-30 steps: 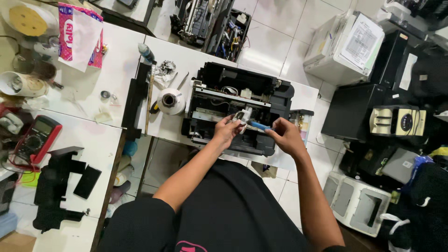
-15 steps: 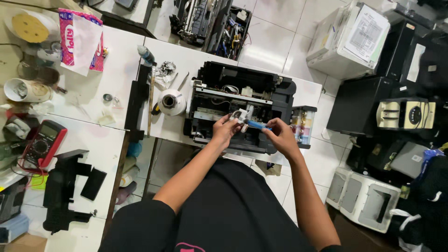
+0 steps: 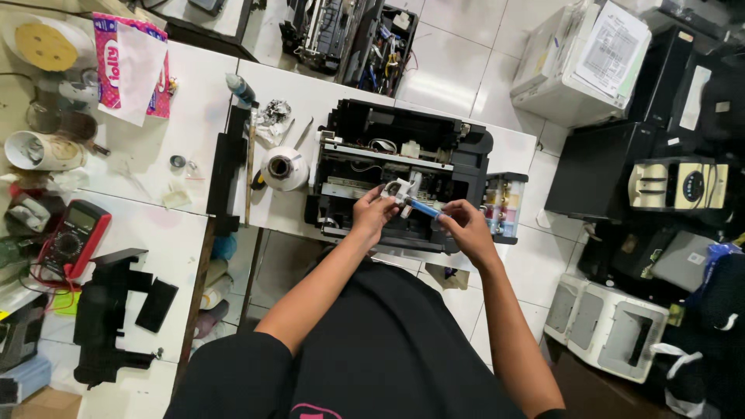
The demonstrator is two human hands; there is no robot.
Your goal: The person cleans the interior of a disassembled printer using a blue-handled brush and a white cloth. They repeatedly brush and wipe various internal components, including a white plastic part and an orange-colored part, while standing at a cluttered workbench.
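Pale glossy tiled floor (image 3: pixel 458 70) with window glare, white worktables (image 3: pixel 194 101) at left, stacked printers (image 3: pixel 590 54) at right

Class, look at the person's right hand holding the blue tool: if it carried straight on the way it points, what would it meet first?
The right hand aims its blue tool leftward; first would probably be the small white part held by the left hand, though depth is unclear.

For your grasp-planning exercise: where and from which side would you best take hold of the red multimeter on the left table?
Grip the multimeter across its long rubbery side edges, coming from above. It lies flat, face up, so the fingers can straddle its narrow width. Its leads trail at the lower end.
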